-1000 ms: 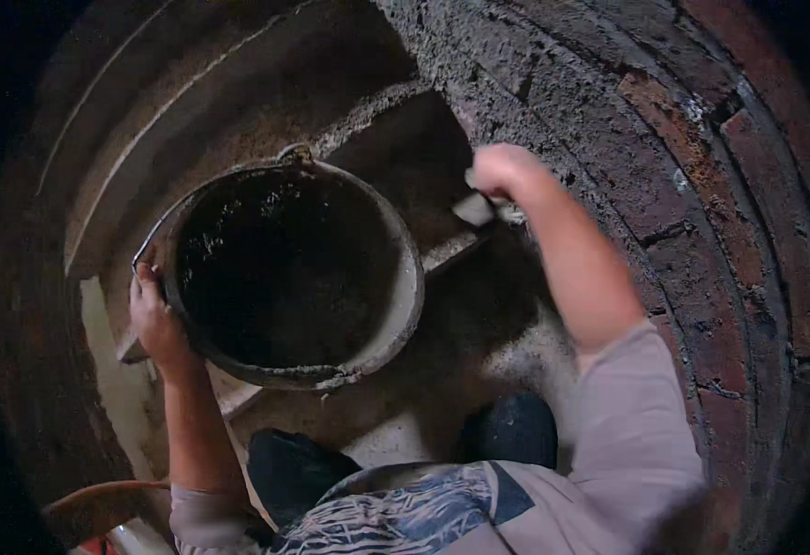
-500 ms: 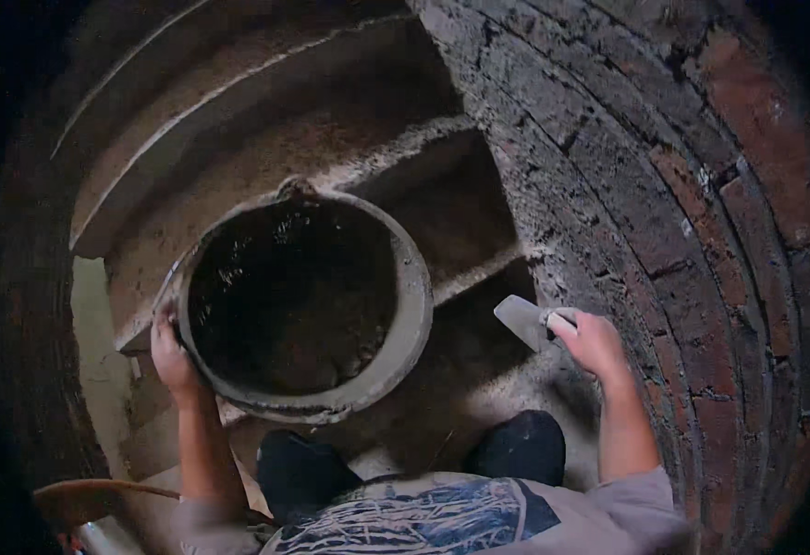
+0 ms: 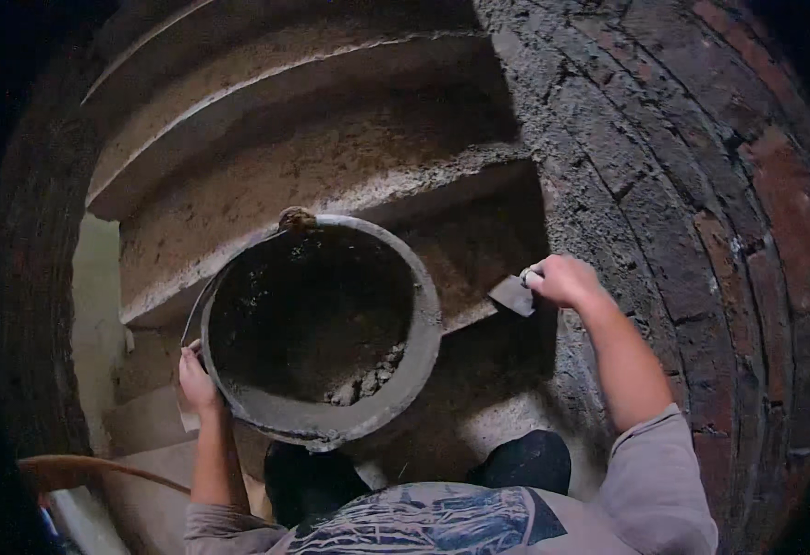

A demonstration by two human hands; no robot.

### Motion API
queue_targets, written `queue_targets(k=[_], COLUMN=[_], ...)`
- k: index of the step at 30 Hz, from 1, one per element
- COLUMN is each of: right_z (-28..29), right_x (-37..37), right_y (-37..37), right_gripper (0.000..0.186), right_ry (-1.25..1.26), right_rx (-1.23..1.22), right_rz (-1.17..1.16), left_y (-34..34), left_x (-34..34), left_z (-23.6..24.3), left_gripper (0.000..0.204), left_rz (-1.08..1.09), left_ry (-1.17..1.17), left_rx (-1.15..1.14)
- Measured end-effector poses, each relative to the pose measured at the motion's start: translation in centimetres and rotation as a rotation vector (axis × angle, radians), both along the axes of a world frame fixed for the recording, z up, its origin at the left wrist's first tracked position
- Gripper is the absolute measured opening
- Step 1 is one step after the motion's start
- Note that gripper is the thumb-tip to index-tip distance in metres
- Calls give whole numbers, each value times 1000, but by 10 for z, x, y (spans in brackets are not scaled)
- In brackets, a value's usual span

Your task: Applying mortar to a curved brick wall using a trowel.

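A large round bucket [image 3: 426,305] leans on the steps to my left front, its rim smeared with grey mortar. Inside, grey mortar lumps [image 3: 365,381] show at the near right; the rest is in deep shadow. My left hand [image 3: 200,379] is closed at the bucket's left side, where its wire handle [image 3: 203,301] comes down. A pale flat piece below that hand cannot be made out. My right hand [image 3: 562,279] grips the handle of a small trowel [image 3: 513,296]. The blade is right of the bucket, apart from it, over the steps near the wall.
Concrete steps [image 3: 331,153] rise ahead. A rough brick wall [image 3: 692,268], partly coated with mortar, runs along the right. My dark-clad knees [image 3: 527,458] are below the bucket. A brown curved rim [image 3: 100,464] shows at lower left.
My right hand has moved forward and left with the trowel, whose blade now points lower. The view has shifted, so steps and wall sit farther right and lower. More mortar lumps show inside the bucket.
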State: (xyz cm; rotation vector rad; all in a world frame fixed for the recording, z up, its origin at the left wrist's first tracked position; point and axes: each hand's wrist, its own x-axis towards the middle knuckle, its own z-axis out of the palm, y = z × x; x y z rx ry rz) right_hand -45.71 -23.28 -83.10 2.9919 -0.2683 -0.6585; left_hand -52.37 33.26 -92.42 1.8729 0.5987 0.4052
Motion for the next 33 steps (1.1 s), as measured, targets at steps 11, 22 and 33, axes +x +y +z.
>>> queue_targets(k=[11,22,33], right_z=[-3,-52,-78], right_x=[36,49,1], right_y=[20,57,52], right_gripper=[27,22,20], right_ry=[67,171,59], right_rx=[-75,-250,-129], right_rz=[197,258,105], left_y=[-32,-52,-28], left_x=[-20,-18,-38], left_z=[26,-5,12], left_gripper=[37,35,33], left_rz=[37,84,-75], left_ry=[131,233,-144], left_rx=[236,218,-191])
